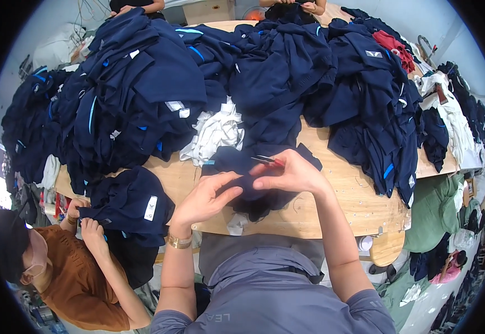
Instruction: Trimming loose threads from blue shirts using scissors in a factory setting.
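While the right grip (pixel 294 171) wraps round red-handled snips (pixel 277 162), the left grip (pixel 206 196) hangs half-open, seemingly empty; keep those snips clear of the navy garment (pixel 255 196)!

Left hand (pixel 208 198) loosely curved; right hand (pixel 297 173) gripping, just beside it.

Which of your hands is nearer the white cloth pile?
Left. The left hand is on the near side of the white cloth pile, apart from it; the right hand, holding snips, is farther away, to its right.
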`<state>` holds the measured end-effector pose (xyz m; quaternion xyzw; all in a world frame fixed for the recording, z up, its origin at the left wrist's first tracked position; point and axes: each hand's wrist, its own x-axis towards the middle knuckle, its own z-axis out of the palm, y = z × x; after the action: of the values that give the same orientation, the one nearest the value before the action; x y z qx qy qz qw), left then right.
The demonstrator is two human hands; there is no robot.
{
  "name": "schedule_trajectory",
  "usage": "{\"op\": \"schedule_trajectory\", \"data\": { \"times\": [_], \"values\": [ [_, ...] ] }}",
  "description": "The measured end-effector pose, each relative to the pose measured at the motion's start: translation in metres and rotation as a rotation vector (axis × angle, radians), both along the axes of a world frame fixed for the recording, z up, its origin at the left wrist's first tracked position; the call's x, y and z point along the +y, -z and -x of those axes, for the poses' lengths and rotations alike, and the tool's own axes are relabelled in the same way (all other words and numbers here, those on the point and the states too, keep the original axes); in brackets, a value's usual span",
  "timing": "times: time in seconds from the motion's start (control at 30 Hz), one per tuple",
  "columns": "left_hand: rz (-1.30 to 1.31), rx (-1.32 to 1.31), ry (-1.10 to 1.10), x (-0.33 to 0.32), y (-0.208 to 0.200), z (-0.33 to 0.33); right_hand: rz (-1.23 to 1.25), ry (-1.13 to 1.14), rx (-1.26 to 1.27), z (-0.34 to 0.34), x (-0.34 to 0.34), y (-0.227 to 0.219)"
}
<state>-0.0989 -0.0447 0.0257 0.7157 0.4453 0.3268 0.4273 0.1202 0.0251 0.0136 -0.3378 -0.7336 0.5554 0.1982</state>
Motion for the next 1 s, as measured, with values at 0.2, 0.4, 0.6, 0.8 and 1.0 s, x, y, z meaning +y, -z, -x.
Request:
{"op": "schedule_trajectory", "data": {
  "times": [0.2,0.4,0.6,0.8,1.0],
  "values": [
    [-0.009,-0.059,-0.017,0.009,0.004,-0.005,0.38,0.379,0.431,0.003,-0.002,-0.007],
    [0.309,-0.579,-0.245,0.016,0.017,-0.014,0.181,0.589,0.628,0.003,-0.019,0.006],
    [0.588,-0.825,-0.091,0.022,0.026,-0.017,-0.253,0.313,0.289,0.015,-0.036,-0.01],
    [0.653,-0.886,-0.16,0.026,0.027,-0.02,0.219,0.474,0.692,0.011,-0.029,-0.004],
    [0.647,-0.896,-0.216,0.027,0.032,-0.017,0.009,0.555,0.485,0.007,-0.024,0.008]
  ]
}}
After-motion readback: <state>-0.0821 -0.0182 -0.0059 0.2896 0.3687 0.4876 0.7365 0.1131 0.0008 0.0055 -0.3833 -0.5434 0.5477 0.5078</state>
